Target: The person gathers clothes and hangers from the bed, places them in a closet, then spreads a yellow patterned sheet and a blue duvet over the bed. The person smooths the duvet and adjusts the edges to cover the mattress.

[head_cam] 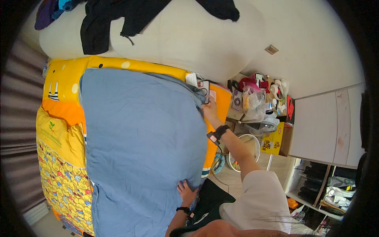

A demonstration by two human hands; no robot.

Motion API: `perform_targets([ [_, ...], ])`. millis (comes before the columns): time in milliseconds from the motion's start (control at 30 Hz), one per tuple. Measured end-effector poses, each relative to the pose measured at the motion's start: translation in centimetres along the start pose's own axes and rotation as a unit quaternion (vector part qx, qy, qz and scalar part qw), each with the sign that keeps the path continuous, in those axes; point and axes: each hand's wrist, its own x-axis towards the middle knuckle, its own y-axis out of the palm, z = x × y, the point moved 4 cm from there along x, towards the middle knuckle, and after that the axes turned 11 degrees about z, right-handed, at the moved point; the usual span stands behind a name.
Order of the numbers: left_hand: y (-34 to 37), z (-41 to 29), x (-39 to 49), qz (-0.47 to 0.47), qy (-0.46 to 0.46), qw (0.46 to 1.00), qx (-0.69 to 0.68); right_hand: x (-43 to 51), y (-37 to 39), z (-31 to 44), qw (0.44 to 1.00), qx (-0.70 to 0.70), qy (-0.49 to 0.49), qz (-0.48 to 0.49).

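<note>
A blue-grey quilt (142, 124) covers most of the bed before me. My left hand (188, 193) rests on its near part with the fingers apart, holding nothing that I can see. Farther up, at the quilt's right edge, is my right hand (209, 110). Its fingers meet the bunched quilt edge and the lower end of a smartphone (203, 85) with a light back; whether they grip the phone, the cloth or both is unclear. A pink flat item (212, 94) lies beside the phone, and a white object (191, 78) sits beyond it. Both wrists wear black straps.
Yellow bedding (65, 77) and a duck-print cover (65, 189) lie left. Black clothing (130, 14) hangs over the pale headboard (177, 41). To the right stand a cluttered bedside table (236, 114), a white-rimmed bin (258, 148), a yellow box (271, 142) and an open wardrobe (321, 177).
</note>
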Motion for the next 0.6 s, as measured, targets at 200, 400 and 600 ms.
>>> perform_targets([
  [200, -0.6, -2.4, 0.2, 0.073, -0.107, 0.990, 0.051, -0.9, 2.4, 3.3, 0.928, -0.225, -0.283, 0.086],
  [400, 0.4, -0.9, 2.2, 0.003, -0.112, 0.992, 0.064, 2.4, -4.7, 15.5, 0.935, -0.105, -0.166, 0.294],
  [600, 0.2, -3.4, -2.3, -0.014, 0.071, 0.997, -0.037, 3.2, -12.1, 16.4, 0.937, -0.195, -0.254, 0.142],
])
